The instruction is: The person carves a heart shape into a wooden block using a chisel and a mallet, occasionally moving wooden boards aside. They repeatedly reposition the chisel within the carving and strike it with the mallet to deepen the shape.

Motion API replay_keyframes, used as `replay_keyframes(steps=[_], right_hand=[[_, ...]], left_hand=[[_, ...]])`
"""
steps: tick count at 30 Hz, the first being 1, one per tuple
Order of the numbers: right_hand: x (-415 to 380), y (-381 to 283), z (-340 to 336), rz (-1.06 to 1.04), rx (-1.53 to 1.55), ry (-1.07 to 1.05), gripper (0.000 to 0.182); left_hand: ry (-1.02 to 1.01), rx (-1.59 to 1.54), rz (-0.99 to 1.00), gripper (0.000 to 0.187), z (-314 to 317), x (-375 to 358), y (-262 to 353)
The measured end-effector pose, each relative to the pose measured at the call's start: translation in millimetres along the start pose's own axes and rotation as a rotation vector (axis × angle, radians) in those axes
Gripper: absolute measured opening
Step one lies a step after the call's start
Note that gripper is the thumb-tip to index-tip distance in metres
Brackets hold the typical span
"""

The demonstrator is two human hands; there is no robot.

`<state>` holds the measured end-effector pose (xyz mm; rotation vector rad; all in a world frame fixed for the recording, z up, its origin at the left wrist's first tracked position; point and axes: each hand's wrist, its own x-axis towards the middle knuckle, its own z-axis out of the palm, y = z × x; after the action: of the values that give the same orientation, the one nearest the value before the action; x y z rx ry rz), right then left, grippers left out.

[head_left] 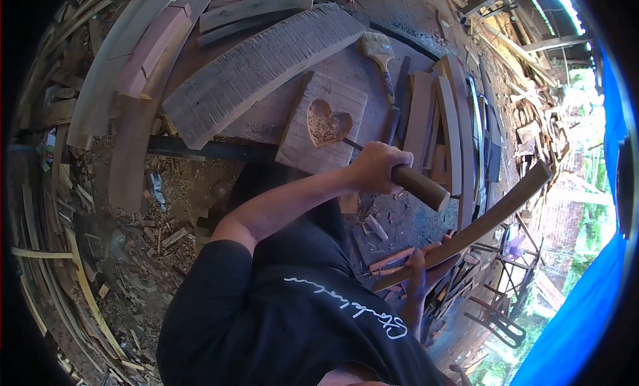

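My left hand (pixel 383 166) is closed round a chisel (pixel 422 188) with a thick wooden handle. Its thin dark blade reaches the lower right edge of a heart-shaped hollow (pixel 328 123), which has wood chips inside. That hollow is cut into a pale wooden block (pixel 309 156) lying on the workbench (pixel 256 113). Lower right, my right hand (pixel 421 271) grips a long, slightly curved wooden bar (pixel 489 219), thumb on top. The bar's far end points up and right, apart from the chisel handle.
Behind the block lies a broad, rough-sawn plank (pixel 266 66). A paintbrush (pixel 379 53) rests on the bench near several wooden strips (pixel 446 133). More boards (pixel 126 113) stand at the left, with wood scraps (pixel 166 233) over the ground. A blue tarp (pixel 579 306) hangs at right.
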<state>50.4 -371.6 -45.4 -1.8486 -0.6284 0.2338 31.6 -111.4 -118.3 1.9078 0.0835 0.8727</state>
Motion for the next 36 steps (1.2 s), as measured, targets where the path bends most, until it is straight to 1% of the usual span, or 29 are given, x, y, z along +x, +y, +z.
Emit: replay_keyframes(steps=[2, 5, 7, 8, 10, 11, 13, 14, 15, 17, 18, 19, 21, 23, 25, 28, 36], right_hand=[[3, 2, -1, -0.019, -0.005, -0.010, 0.071], [4, 0, -3, -0.052, -0.095, -0.001, 0.073], [1, -15, 0, -0.028, 0.106, 0.082, 0.074], [2, -21, 0, -0.025, 0.105, 0.080, 0.074], [2, -31, -1, -0.169, 0.318, 0.097, 0.072], [0, -21, -4, -0.166, 0.316, 0.097, 0.072], [-3, 9, -13, -0.334, -0.425, -0.076, 0.070], [-10, 7, 1, -0.050, -0.403, -0.169, 0.066], [-11, 9, -2, -0.056, -0.402, -0.164, 0.066], [-10, 13, -8, 0.226, -0.038, -0.137, 0.063], [-8, 12, -12, 0.245, -0.104, -0.115, 0.063], [-10, 11, -9, 0.252, -0.102, -0.105, 0.063], [-3, 0, -2, 0.173, -0.028, 0.016, 0.065], [-1, -6, -4, 0.196, -0.043, -0.022, 0.067], [0, 3, -6, 0.068, -0.050, 0.004, 0.068], [0, 3, -5, 0.028, -0.066, -0.019, 0.067], [-1, -6, -2, 0.078, -0.079, 0.010, 0.067]], left_hand=[[0.004, 0.000, 0.007, 0.023, -1, 1, 1], [-0.004, -0.007, 0.012, 0.022, 0, 1, -1], [-0.011, -0.014, 0.008, 0.022, 1, 3, -2], [-0.026, -0.008, 0.011, 0.022, 0, 4, -2], [-0.043, -0.007, 0.008, 0.022, 0, 3, -3], [-0.051, -0.018, 0.011, 0.022, 0, 3, -3], [-0.059, -0.029, 0.018, 0.022, 1, 3, -5], [-0.066, -0.008, 0.015, 0.023, 4, 2, -7], [-0.071, 0.017, 0.016, 0.023, 5, 3, -8], [-0.052, 0.035, 0.024, 0.023, 7, 5, -10], [-0.056, 0.041, 0.029, 0.023, 9, 2, -9], [-0.066, 0.036, 0.031, 0.023, 10, 1, -10], [-0.052, 0.038, 0.075, 0.023, 10, 5, -14], [-0.038, 0.033, 0.073, 0.023, 9, 6, -12], [-0.028, 0.029, 0.072, 0.023, 5, 7, -10], [-0.047, 0.030, 0.081, 0.023, 3, 6, -6], [-0.025, 0.022, 0.056, 0.023, 5, 6, -8]])
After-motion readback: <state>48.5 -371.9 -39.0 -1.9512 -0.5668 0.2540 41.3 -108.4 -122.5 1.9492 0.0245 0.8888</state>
